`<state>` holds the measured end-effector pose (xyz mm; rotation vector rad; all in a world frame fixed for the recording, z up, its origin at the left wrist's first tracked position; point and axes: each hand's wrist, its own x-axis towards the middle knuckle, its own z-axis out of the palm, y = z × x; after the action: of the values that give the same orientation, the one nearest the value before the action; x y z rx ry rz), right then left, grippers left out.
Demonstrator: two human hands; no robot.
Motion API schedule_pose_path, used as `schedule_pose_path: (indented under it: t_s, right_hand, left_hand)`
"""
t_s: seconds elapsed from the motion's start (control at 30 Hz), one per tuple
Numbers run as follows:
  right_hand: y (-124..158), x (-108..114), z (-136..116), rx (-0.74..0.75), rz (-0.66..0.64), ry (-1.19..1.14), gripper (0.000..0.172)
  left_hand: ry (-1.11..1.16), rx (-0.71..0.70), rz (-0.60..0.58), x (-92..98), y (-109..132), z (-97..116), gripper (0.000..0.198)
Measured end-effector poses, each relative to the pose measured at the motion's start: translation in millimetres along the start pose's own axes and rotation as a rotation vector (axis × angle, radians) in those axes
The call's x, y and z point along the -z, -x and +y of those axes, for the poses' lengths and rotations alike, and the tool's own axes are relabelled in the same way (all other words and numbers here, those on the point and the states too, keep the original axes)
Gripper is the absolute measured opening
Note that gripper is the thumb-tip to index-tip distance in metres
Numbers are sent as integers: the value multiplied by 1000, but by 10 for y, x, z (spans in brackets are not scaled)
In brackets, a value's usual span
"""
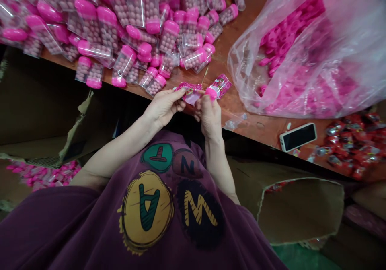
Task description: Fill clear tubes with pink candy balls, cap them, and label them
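My left hand (166, 106) pinches the edge of a pink printed film label (190, 95) above the table's front edge. My right hand (210, 115) is closed, with a rounded pink plastic cap (211, 93) at its thumb and fingertips. The label spans the gap between both hands; whether the right fingers also grip it I cannot tell. Just beyond the right hand lies another pink printed label (222, 85). Clear containers of pale pink beads with pink tops, such as one bead container (156, 85), are heaped beyond my left hand.
A large clear plastic bag (241, 66) of pink plastic pieces (280, 36) stands on the wooden table (256, 131) at right. Nearby are a phone (298, 137) and a pile of red-wrapped items (356, 141). Open cardboard boxes (301, 209) sit below the table edge.
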<state>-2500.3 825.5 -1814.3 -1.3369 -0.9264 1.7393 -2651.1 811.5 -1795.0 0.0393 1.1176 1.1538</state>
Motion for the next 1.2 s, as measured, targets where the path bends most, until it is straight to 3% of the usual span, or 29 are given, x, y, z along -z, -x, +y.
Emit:
schedule_pose_path:
  t_s: [0.1, 0.2, 0.27, 0.47, 0.67, 0.8, 1.03, 1.2]
  right_hand:
    - [48, 88, -51, 1, -75, -51, 61]
    - [122, 135, -45, 14, -129, -101, 39]
    - [177, 135, 9, 60, -95, -58, 33]
    - [281, 65, 193, 153, 25, 152, 47]
    - [323, 16, 173, 113, 9, 178, 53]
    - [307, 60, 165, 88, -52, 108, 62]
    - [256, 123, 177, -27, -206, -61, 68]
    - [261, 42, 236, 176, -118, 109, 65]
  left_hand:
    - [1, -32, 12, 25, -23, 27, 21]
    - [2, -49, 28, 32, -40, 25, 21]
    - [16, -69, 44, 26, -50, 4, 22]
    - [43, -136, 91, -6, -60, -55, 26]
    - [-17, -191, 100, -1, -46, -99, 24]
    - [-28, -184, 12, 37, -45, -140, 24]
    - [-66, -35, -147, 73, -53, -163, 40]
    - [-88, -11, -113, 74, -65, -200, 42]
